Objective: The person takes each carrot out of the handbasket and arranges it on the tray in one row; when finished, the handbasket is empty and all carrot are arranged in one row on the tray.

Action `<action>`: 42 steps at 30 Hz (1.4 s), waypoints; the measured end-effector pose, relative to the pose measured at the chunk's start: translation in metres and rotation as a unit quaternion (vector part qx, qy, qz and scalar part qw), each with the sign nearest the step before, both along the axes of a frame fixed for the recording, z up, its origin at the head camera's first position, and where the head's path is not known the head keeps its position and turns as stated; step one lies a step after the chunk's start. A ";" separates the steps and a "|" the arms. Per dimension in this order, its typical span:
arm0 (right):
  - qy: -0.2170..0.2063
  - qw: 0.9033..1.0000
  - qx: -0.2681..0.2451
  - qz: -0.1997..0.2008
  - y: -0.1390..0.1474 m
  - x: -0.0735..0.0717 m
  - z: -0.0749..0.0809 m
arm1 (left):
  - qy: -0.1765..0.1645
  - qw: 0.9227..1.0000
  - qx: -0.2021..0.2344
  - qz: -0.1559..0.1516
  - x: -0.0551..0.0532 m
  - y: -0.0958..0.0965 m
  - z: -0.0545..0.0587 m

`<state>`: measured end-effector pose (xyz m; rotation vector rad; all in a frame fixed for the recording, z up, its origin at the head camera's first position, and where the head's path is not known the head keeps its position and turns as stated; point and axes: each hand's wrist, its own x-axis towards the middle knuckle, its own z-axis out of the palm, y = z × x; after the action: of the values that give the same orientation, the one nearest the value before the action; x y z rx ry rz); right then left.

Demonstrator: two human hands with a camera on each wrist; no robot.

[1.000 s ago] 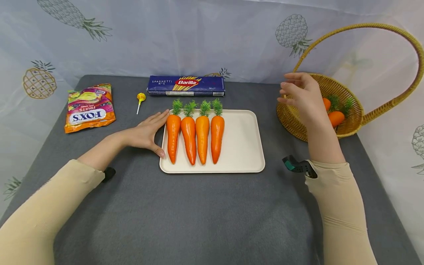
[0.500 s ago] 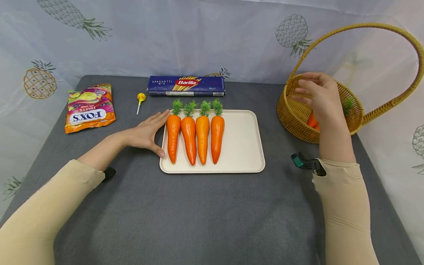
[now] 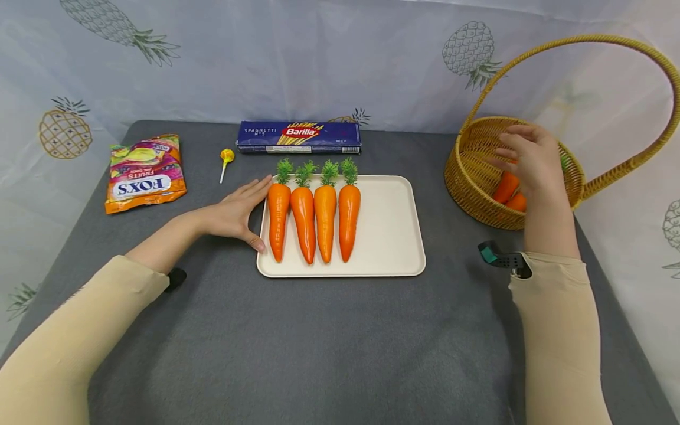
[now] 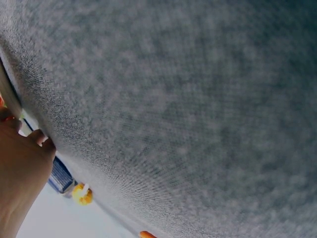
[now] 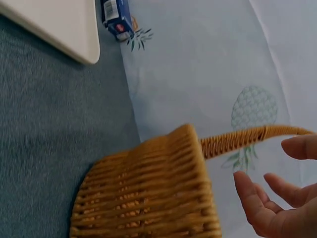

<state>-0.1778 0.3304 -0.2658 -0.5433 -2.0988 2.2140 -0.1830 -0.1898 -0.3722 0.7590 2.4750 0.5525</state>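
Observation:
Several orange carrots [image 3: 326,227] with green tops lie side by side on the left half of a cream tray [image 3: 392,227]. My left hand [image 3: 231,215] rests at the tray's left edge, thumb and fingers spread along it. Over the wicker basket [image 3: 470,192] at the right is my right hand [image 3: 536,156], fingers loosely bent and nothing between them. Beneath it, more carrots [image 3: 506,188] lie in the basket, partly hidden by the hand and forearm. In the right wrist view, thumb and fingers [image 5: 255,201] stand apart beside the basket's rim.
A blue spaghetti box [image 3: 298,137] lies behind the tray. Left of it are a yellow lollipop [image 3: 226,156] and a Fox's candy bag [image 3: 144,174]. The basket's tall handle [image 3: 589,39] arches up at the right. A pineapple-print curtain [image 3: 340,59] hangs behind the table.
My right hand has moved to the right, from the basket's left rim to over its inside. The left hand, tray and the carrots on it have stayed put.

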 end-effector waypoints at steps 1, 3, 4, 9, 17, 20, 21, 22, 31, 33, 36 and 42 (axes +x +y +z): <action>-0.003 1.000 0.000 -0.004 0.003 -0.001 -0.001 | 0.000 1.000 0.000 0.000 0.000 0.000 0.000; -0.010 1.000 0.004 -0.008 0.009 -0.002 -0.003 | 0.000 1.000 0.000 0.001 0.000 0.000 0.000; -0.012 1.000 0.006 -0.010 0.012 -0.002 -0.005 | 0.000 1.000 0.000 0.001 0.000 0.000 0.000; -0.033 0.999 0.027 -0.027 0.023 -0.003 -0.009 | 0.001 1.000 0.002 0.000 0.000 0.000 -0.001; -0.056 0.995 0.062 -0.053 0.038 -0.005 -0.016 | 0.004 1.000 0.003 -0.003 0.000 -0.001 -0.002; -0.068 0.992 0.085 -0.063 0.042 -0.007 -0.021 | 0.001 1.000 0.003 -0.003 0.000 -0.001 -0.001; -0.071 0.991 0.093 -0.066 0.043 -0.007 -0.022 | 0.002 1.000 0.003 -0.003 0.001 -0.001 -0.001; -0.075 0.990 0.098 -0.071 0.045 -0.007 -0.024 | 0.004 1.000 0.004 -0.004 0.001 0.000 -0.001; -0.125 0.966 0.214 -0.075 0.052 -0.011 -0.039 | 0.011 1.000 0.008 -0.004 0.003 0.000 -0.001; -0.140 0.957 0.242 -0.073 0.052 -0.011 -0.043 | 0.012 1.000 0.009 -0.005 0.003 -0.001 -0.002; -0.156 0.950 0.263 -0.070 0.052 -0.011 -0.047 | 0.012 1.000 0.009 -0.005 0.003 -0.001 -0.003; -0.168 0.937 0.303 -0.055 0.051 -0.013 -0.050 | 0.014 1.000 0.007 -0.005 0.002 -0.001 -0.004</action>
<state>-0.1909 0.3819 -0.3155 -0.9912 -2.6544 1.3628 -0.1806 -0.1910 -0.3757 0.7890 2.4951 0.5601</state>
